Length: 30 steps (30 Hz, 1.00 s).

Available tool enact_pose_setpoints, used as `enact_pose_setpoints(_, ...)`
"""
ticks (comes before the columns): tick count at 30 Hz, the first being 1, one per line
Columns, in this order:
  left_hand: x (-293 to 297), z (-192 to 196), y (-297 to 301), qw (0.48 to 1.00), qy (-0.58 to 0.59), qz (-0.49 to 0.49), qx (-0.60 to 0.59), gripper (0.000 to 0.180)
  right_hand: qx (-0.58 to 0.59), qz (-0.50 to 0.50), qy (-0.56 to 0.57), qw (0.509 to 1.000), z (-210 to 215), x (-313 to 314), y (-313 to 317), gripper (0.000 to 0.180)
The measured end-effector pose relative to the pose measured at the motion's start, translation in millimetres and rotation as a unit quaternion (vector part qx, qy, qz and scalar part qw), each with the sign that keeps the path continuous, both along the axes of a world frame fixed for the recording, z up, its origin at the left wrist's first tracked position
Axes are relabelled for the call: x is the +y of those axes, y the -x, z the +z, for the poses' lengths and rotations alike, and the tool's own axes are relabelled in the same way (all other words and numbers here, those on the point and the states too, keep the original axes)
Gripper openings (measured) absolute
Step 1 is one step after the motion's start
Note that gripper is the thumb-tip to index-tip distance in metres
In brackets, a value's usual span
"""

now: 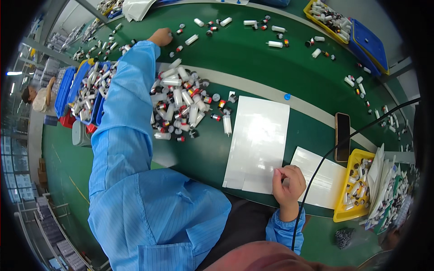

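- My left hand [160, 36] reaches far across the green desk [253, 58]; its grip closes on a small piece I can't make out; best lifted cleanly.
- The white tube pile [181, 101] lies nearer.
- My right hand [289, 183], fingers curled, pinches the white sheet [257, 140] at its corner; keep it flat.

Bright overhead light glares off the white sheet [258, 140]; fisheye rim dark.

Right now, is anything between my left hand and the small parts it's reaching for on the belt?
Nothing visible: the left hand is already at the small parts, with only bare green belt around them.
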<state>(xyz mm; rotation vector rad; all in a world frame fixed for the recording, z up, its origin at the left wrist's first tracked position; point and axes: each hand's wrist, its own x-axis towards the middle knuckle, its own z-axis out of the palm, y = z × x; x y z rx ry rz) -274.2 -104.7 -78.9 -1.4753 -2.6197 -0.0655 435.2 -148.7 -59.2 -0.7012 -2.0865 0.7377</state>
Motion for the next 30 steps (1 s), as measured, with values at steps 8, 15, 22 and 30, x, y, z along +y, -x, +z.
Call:
enact_pose_setpoints(8, 100, 18, -10, 0.917, 0.006, 0.158, -0.366, 0.054, 0.003, -0.003, 0.017, 1.000, 3, 7, 5, 0.018)
enact_pose_setpoints(15, 144, 8, -104, 0.991, 0.028, -0.001, -0.130, 0.055, 0.005, -0.007, 0.000, 1.000, 6, 8, 5, 0.020)
enact_pose_setpoints(22, 136, 50, -131, 0.960, -0.016, -0.182, -0.211, 0.024, 0.005, 0.025, -0.036, 0.999, 7, 12, 6, 0.021)
enact_pose_setpoints(30, -78, 140, -246, 0.945, 0.082, -0.186, -0.255, 0.022, -0.015, 0.050, -0.056, 0.997, 11, 11, 7, 0.019)
